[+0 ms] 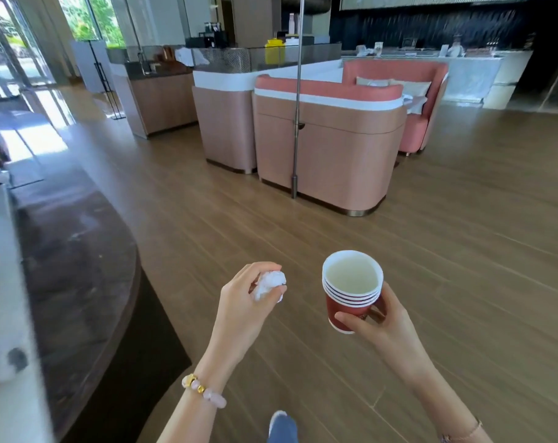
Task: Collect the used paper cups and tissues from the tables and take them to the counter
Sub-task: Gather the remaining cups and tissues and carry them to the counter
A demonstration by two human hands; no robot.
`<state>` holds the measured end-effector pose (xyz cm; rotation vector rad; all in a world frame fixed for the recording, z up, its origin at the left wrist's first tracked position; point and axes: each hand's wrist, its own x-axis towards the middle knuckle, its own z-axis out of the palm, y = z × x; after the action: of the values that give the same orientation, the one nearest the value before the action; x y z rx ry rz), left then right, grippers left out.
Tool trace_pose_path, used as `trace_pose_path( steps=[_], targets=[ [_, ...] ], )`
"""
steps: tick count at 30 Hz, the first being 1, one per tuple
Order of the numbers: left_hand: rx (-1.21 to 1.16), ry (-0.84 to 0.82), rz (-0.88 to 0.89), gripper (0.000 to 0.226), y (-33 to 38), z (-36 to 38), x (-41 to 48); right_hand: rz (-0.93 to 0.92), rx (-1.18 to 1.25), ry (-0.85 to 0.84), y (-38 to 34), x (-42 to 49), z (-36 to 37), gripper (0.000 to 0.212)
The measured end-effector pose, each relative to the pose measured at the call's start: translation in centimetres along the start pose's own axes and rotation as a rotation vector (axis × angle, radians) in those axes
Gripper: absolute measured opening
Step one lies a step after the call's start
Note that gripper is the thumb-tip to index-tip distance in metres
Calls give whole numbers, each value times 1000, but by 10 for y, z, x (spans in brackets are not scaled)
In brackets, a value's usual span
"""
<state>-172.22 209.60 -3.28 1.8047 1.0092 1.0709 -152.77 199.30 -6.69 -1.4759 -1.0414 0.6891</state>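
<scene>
1. Head view, down at 6 o'clock: the left hand [242, 310] is clenched round a crumpled tissue [270, 284], and the white wad peeps out between thumb and fingertips.
2. Just right of it, at 5 o'clock, the right hand [378, 318] grasps a nested stack of paper cups [351, 292]. The thumb sits low on the red wall with the fingers behind, and the mouth faces up, tipped slightly.
3. Both loads ride in the air over the wooden floor [462, 219], on no table or counter.
4. At 12 o'clock stand the pink booth seats [328, 145], with a thin pole [298, 75] in front. Beyond them at 1 o'clock runs a long pale counter [431, 63], and a dark curved counter top [79, 251] sweeps along at 9 o'clock. I cannot tell which one is the drop-off.
5. This looks like the carrying leg. The top cup's inside shows pale yellow, and I cannot tell whether dregs remain, so hold the stack level.
6. That grip is low and the stack is top-heavy, so squeeze gently, since paper walls buckle.
7. Keep the wad enclosed so no scrap drops, and steer wide of the pole and the booth corner.
</scene>
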Motion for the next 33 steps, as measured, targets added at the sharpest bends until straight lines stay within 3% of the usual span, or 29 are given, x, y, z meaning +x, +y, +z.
trace_pose_path(
  steps=[9, 33],
  targets=[
    [-35, 69, -16, 25, -35, -4, 216, -37, 24, -45, -1, 232, 44, 61],
    [102, 369, -145, 24, -173, -26, 638, -95, 126, -352, 38, 730, 187, 61]
  ],
)
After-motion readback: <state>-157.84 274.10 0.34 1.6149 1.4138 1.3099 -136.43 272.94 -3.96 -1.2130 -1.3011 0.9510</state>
